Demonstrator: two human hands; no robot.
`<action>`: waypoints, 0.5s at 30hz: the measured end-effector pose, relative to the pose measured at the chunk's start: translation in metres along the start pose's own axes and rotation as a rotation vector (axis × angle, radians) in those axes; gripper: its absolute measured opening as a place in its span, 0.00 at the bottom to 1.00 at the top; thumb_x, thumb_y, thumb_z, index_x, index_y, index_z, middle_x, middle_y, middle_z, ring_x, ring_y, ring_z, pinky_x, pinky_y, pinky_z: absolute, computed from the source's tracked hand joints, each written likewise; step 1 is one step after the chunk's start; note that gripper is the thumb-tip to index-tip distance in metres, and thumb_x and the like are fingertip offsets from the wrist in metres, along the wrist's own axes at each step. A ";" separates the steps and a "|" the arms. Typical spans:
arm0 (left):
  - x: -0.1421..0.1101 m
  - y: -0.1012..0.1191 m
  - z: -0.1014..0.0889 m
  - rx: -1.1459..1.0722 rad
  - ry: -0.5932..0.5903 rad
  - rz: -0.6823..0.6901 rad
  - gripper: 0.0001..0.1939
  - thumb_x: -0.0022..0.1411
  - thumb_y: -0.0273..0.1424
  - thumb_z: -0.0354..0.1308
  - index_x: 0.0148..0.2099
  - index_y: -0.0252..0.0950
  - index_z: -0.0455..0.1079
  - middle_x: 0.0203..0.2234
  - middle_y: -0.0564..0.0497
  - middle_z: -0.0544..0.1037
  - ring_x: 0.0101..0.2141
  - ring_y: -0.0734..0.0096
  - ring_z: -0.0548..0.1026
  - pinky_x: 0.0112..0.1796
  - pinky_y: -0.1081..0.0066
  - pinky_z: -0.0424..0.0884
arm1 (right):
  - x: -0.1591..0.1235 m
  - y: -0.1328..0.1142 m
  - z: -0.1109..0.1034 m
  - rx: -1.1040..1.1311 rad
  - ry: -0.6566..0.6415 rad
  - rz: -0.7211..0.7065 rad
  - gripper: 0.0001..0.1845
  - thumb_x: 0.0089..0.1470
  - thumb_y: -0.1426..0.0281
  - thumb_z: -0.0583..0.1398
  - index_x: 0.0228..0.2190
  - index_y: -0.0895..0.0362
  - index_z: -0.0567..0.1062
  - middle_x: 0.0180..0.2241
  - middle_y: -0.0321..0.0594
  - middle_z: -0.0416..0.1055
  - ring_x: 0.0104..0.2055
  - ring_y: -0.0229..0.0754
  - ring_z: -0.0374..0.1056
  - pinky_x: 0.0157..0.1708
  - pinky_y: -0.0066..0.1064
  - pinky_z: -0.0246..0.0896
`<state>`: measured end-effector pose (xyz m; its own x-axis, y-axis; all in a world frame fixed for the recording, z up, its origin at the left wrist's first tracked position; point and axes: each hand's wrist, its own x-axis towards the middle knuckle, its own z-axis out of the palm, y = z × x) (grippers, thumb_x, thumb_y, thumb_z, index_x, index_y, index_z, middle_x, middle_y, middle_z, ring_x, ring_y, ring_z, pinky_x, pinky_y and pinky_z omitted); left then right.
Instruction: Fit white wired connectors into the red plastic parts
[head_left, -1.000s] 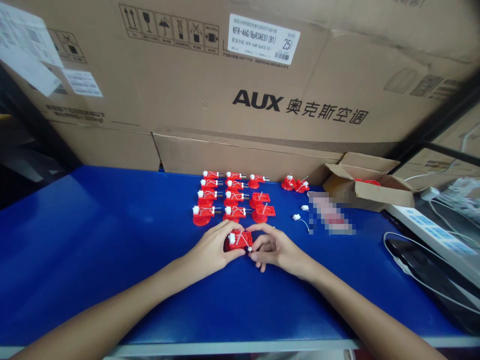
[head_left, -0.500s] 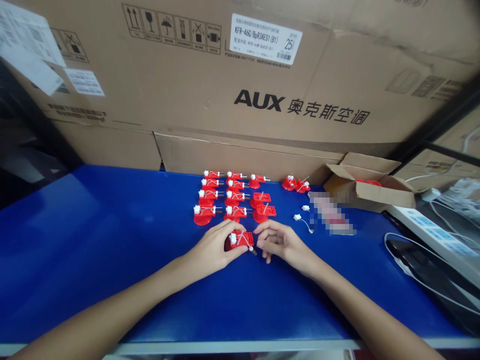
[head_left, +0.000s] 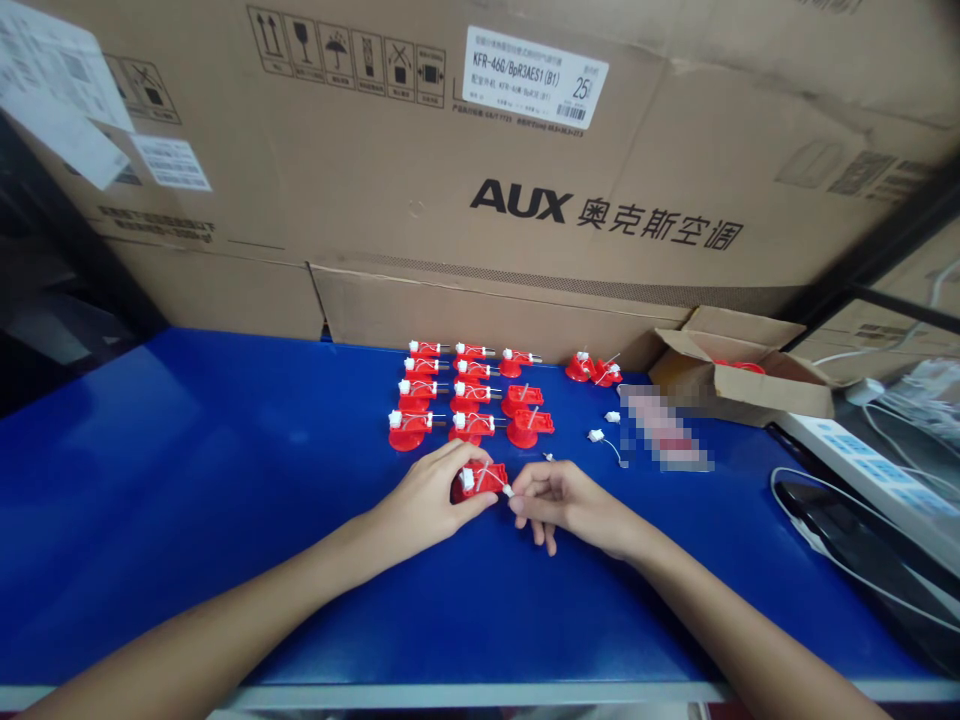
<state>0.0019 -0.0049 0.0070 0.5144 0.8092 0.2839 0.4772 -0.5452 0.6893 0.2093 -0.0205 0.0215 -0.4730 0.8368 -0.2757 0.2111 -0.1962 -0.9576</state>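
Observation:
My left hand [head_left: 431, 492] is closed around a small red plastic piece [head_left: 489, 474] with a white block [head_left: 468, 479] at its left end. A thin white wire runs across this piece to a small white wire end [head_left: 508, 491] at its right. That wire end sits in a pinch between the thumb and fingertips of my right hand [head_left: 559, 500]; part of it is hidden. Just beyond my right hand lies a tiny white part [head_left: 549, 457]. Two red pieces without white blocks, one of them a red base [head_left: 527, 427], stand beyond my hands.
Rows of wired red pieces [head_left: 407, 428] stand on the blue table [head_left: 225, 520]. Loose white connectors [head_left: 596, 436] lie to the right, near a blurred patch [head_left: 664, 425]. An opened carton [head_left: 750, 385], a power strip [head_left: 870, 470] and a black device [head_left: 840, 530] are farther right.
My right hand has closed its fingertips on the wire end at the red piece's right side. A tiny white part now shows beyond that hand. My left hand keeps its hold.

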 end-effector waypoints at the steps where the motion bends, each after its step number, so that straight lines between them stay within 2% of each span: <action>1: 0.000 0.000 0.000 0.000 0.001 -0.003 0.13 0.55 0.32 0.60 0.43 0.38 0.66 0.39 0.50 0.74 0.40 0.65 0.73 0.42 0.66 0.68 | 0.000 0.000 -0.001 0.009 0.027 -0.022 0.18 0.44 0.59 0.64 0.28 0.61 0.70 0.22 0.36 0.71 0.17 0.31 0.65 0.15 0.23 0.63; 6: 0.000 0.001 0.000 0.002 -0.005 -0.002 0.13 0.55 0.32 0.60 0.43 0.38 0.66 0.39 0.50 0.74 0.40 0.65 0.73 0.42 0.66 0.68 | 0.003 0.002 -0.003 -0.004 0.196 -0.118 0.18 0.43 0.59 0.65 0.29 0.61 0.71 0.23 0.37 0.71 0.21 0.35 0.68 0.20 0.27 0.66; 15: 0.000 -0.002 0.000 -0.014 -0.013 0.020 0.13 0.55 0.33 0.60 0.44 0.39 0.66 0.40 0.50 0.74 0.40 0.65 0.73 0.43 0.66 0.68 | 0.005 0.002 -0.001 -0.072 0.216 -0.202 0.15 0.46 0.60 0.64 0.29 0.60 0.72 0.23 0.37 0.70 0.24 0.37 0.69 0.26 0.30 0.68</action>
<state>0.0010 -0.0035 0.0058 0.5334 0.7949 0.2892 0.4562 -0.5583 0.6929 0.2086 -0.0166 0.0181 -0.3208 0.9459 -0.0489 0.1951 0.0155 -0.9807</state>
